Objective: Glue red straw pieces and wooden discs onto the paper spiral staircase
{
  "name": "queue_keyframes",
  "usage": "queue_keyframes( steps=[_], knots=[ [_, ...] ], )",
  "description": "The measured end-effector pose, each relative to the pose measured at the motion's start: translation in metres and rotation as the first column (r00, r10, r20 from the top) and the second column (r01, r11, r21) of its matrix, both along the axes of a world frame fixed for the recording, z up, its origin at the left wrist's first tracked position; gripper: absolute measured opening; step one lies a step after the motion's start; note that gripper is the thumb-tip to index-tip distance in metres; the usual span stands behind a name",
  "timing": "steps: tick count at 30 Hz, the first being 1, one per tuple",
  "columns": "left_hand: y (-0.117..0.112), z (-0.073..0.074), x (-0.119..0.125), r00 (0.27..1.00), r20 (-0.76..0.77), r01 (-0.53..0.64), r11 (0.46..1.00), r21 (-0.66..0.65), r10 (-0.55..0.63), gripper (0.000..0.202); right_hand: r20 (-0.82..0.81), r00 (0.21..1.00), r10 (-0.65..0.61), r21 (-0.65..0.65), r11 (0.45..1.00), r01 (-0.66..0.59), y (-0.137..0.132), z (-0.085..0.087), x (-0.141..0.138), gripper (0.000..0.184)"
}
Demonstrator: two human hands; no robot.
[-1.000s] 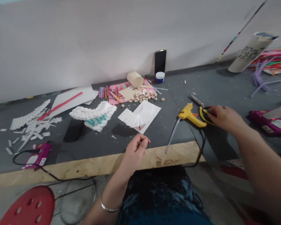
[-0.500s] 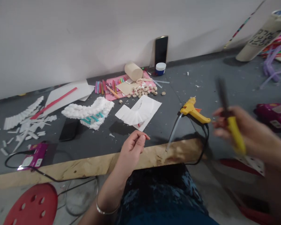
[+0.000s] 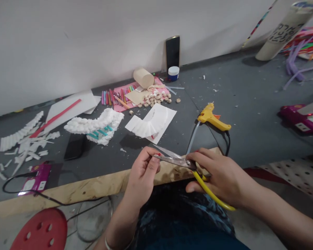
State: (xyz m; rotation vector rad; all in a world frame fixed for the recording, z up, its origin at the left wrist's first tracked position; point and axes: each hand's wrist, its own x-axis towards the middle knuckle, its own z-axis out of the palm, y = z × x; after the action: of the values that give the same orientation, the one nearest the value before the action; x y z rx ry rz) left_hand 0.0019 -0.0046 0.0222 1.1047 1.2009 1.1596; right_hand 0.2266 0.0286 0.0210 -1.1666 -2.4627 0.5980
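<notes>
My right hand point(image 3: 219, 173) grips a pair of scissors point(image 3: 177, 160) by the yellow handles. Their blades are spread and point left. The tips reach the fingertips of my left hand point(image 3: 144, 173), which is closed in a pinch around a tiny red piece point(image 3: 158, 154); its kind is too small to make out. Just beyond the blades lies a curved, pleated white paper piece point(image 3: 146, 126) on a white sheet point(image 3: 167, 116). A yellow glue gun point(image 3: 211, 116) rests on the table past my right hand, its clear glue stick point(image 3: 193, 135) sticking out toward me.
Left of the paper lie a fluffy white piece with teal sticks point(image 3: 101, 125), a black phone point(image 3: 74, 146) and white scraps point(image 3: 28, 149). Behind are beads point(image 3: 156, 99), crayon-like sticks point(image 3: 120, 95) and a jar point(image 3: 173, 73). Purple power strips point(image 3: 39, 177) with a cord sit at both sides.
My right hand has brought the scissors from the right across to my left hand, and the blades are now spread. My left hand stays pinched in nearly the same place.
</notes>
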Motion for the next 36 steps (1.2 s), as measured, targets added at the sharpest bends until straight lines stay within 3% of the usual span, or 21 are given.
queue_keyframes(
  steps=[10,20,36],
  knots=[
    [-0.001,-0.001,0.006,0.999,0.038,0.027,0.998,0.055,-0.030,0.024,-0.054,0.998,0.013,0.028,1.000,-0.011,-0.007,0.005,-0.002,0.059],
    [-0.002,-0.003,0.008,0.999,0.050,0.009,1.000,0.021,-0.010,0.024,-0.090,0.996,0.014,-0.023,1.000,-0.016,-0.009,0.008,-0.003,0.056],
    [-0.002,-0.005,0.011,0.998,0.060,-0.007,1.000,-0.023,0.008,0.025,-0.107,0.994,0.021,0.036,0.999,-0.017,-0.011,0.006,-0.003,0.056]
  ],
)
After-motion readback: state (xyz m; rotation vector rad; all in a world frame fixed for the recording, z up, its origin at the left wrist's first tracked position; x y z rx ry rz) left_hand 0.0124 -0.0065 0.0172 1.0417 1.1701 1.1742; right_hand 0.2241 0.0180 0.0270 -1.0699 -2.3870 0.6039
